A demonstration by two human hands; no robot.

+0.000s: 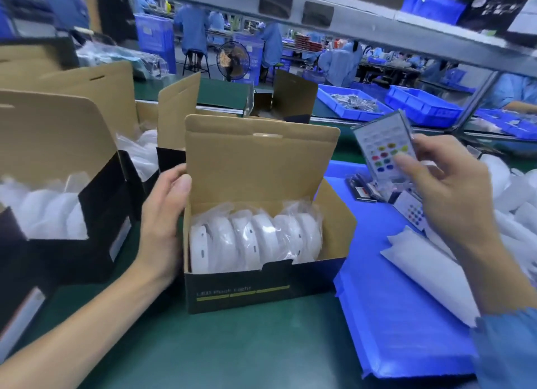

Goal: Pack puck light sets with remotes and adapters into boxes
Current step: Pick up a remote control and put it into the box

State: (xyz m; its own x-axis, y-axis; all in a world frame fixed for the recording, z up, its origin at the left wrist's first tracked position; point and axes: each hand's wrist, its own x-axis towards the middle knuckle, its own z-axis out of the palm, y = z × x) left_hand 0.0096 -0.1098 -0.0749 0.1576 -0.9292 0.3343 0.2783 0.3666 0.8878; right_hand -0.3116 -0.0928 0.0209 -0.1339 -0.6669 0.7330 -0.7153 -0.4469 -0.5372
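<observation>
Left hand (162,214) gripped the open box (261,284) at its left wall; right hand (444,191) pinched an upright remote (380,147) just right of it, nearer the opening.

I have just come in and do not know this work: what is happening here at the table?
A person is packing lights into boxes. The left hand grips the left wall of an open box on the green table; the box already holds a row of white lights in plastic bags. The right hand holds a remote in the air, right of the box. No remote shows in the box yet.
</observation>
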